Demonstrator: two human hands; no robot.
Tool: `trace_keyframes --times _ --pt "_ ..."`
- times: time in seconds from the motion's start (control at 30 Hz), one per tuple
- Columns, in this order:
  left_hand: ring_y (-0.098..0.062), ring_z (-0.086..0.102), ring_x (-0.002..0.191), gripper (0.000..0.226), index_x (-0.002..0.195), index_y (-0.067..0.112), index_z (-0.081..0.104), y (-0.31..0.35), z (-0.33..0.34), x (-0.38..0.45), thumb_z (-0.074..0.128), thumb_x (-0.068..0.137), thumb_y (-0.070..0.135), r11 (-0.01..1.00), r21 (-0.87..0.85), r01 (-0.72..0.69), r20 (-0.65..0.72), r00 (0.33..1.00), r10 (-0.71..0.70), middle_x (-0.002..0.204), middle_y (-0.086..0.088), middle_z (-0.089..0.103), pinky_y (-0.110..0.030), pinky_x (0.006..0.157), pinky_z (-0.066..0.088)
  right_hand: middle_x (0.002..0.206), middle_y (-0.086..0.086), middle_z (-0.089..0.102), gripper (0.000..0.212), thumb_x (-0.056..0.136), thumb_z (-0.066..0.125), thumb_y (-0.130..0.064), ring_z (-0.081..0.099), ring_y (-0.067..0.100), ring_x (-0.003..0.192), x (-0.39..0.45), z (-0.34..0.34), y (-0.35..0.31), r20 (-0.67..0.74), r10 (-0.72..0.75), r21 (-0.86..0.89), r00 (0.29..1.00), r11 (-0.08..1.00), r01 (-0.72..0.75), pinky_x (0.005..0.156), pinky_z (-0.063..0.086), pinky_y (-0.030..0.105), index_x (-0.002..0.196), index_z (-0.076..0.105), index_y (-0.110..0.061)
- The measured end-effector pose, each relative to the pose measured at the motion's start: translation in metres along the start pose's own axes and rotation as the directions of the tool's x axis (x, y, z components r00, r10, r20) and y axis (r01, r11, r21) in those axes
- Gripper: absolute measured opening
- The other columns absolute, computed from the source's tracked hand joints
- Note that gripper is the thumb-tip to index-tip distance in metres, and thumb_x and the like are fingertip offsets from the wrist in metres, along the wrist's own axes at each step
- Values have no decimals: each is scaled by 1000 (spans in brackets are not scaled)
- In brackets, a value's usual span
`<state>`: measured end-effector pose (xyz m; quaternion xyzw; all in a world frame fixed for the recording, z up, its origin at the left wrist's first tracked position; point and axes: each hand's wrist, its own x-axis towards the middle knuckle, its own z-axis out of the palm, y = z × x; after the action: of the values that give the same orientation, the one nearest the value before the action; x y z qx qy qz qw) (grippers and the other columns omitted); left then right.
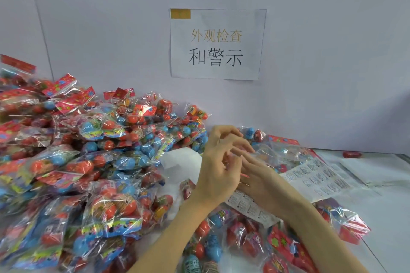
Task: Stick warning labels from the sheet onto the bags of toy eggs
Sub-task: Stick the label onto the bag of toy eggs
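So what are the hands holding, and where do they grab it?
It cannot be told for sure. The left hand and right hand meet above the label sheet, fingertips pinched together, perhaps on a small label, but none shows clearly.

— What can be read here?
— A paper notice (216, 44) on the wall at twelve o'clock: "外观检查" in gold, "和警示" in black beneath.
— And the label sheet (319, 177) at three o'clock?
— Its print is too small to read.

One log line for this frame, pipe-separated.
stage: peeling label | hands: left hand and right hand together above white label sheet | clear bags of toy eggs: heaped left
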<state>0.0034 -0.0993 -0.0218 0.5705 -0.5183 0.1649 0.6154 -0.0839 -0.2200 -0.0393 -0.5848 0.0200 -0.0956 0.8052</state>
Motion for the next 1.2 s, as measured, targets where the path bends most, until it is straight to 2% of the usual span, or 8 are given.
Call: trace_keyframes --times 0.13,0.23,0.37,0.53,0.67,0.77,1.03,1.2 --pt "-12 66 89 36 86 17 71 0 -7 8 49 75 -9 707 -597 380 68 902 -426 102 0 70 -22 76 53 108 11 68 46 102 68 -29 67 25 95 1 -3 0 -28 -12 74 1000 997 14 88 58 39 143 60 -11" --pt "-8 67 115 33 109 20 72 -10 -9 9 54 91 -2 716 -517 469 -19 830 -557 117 6 72 -21 90 53 110 13 75 46 91 77 -22 75 25 94 3 -3 0 -172 -81 76 982 992 96 84 61 32 131 66 -2" --pt "8 67 100 30 118 37 67 -20 -9 8 72 93 54 644 -392 657 76 721 -689 107 21 72 -8 76 49 114 17 78 39 85 81 -17 77 29 102 4 -5 2 -347 -185 48 920 976 214 86 62 31 119 71 -1" --pt "-6 73 87 13 102 21 80 -23 -6 4 74 97 32 678 -282 678 66 719 -691 90 6 79 -15 74 54 119 15 77 45 86 82 -32 75 27 111 0 -8 -8 -417 -235 -48 878 970 237 89 63 44 122 73 -7" --pt "-12 76 97 12 102 20 83 -21 -9 5 79 93 26 676 -303 672 152 734 -662 98 2 81 -18 80 57 99 3 82 32 78 81 -50 77 15 95 -5 -7 -13 -515 -299 -270 804 946 178 78 56 26 97 85 -26" --pt "-18 76 98 23 107 15 83 -18 -9 7 74 95 33 533 -438 723 240 666 -706 107 -5 80 -28 85 59 89 4 81 35 74 81 -53 75 12 77 -7 -8 -17 -559 -330 -272 761 940 208 72 56 23 89 86 -22" --pt "-16 76 82 20 91 17 86 -19 -10 8 72 98 30 335 -625 705 185 551 -814 95 -5 80 -28 70 61 110 7 80 39 88 72 -50 76 21 105 -7 -10 -19 -502 -256 -224 826 961 162 88 59 32 110 81 -19" --pt "-16 72 80 19 97 20 82 -25 -9 9 64 104 18 393 -607 691 65 536 -842 96 0 77 -27 64 57 103 16 80 42 81 81 -40 77 29 98 -6 -5 -16 -487 -231 -218 842 966 138 92 61 37 111 76 -11"
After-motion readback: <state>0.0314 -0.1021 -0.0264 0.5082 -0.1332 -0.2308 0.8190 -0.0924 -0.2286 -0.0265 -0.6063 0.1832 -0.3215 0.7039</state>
